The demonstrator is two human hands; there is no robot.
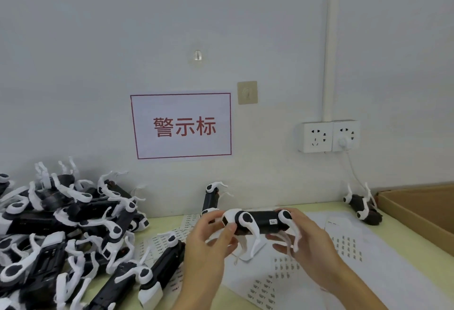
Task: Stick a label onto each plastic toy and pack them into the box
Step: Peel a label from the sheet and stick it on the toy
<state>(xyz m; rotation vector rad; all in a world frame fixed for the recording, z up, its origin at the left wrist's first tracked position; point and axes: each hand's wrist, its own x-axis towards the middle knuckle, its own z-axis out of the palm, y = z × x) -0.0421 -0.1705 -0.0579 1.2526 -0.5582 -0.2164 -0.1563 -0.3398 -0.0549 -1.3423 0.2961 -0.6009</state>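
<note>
Both my hands hold one black-and-white plastic toy dog in the air above the table, its legs hanging down. My left hand grips its front end, thumb on the near side. My right hand grips the rear end, fingers curled under it. A small white label sits on the toy's black side. White label sheets lie flat on the table beneath my hands. A cardboard box stands open at the right.
A big heap of the same toys fills the left of the table. One toy leans against the wall and another lies beside the box. On the wall are a red-lettered sign and sockets with a cable.
</note>
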